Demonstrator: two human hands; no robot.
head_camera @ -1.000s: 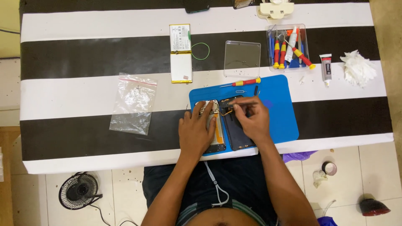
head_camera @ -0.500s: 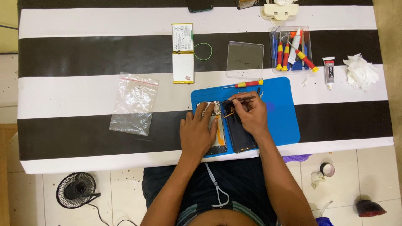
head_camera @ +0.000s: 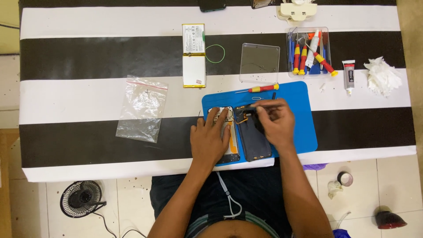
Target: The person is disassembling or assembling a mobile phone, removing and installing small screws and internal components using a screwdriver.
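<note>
Left hand (head_camera: 210,141) lies flat, fingers spread, on the opened phone (head_camera: 225,136), pinning it to the blue mat (head_camera: 304,119) so it cannot slide. Right hand (head_camera: 275,123) pinches a thin tool (head_camera: 246,107), tip at the top of the dark back panel (head_camera: 255,139) beside the phone. Spare screwdriver (head_camera: 260,89) rests on the mat's upper edge, within reach.

on the counter (head_camera: 66,97), a mat (head_camera: 304,119) carries two opened phone halves (head_camera: 253,139) side by side, a screwdriver (head_camera: 260,89) behind them. left lies a plastic bag (head_camera: 142,108); behind, a battery (head_camera: 194,55), lid (head_camera: 259,63) and tool tray (head_camera: 288,53).
</note>
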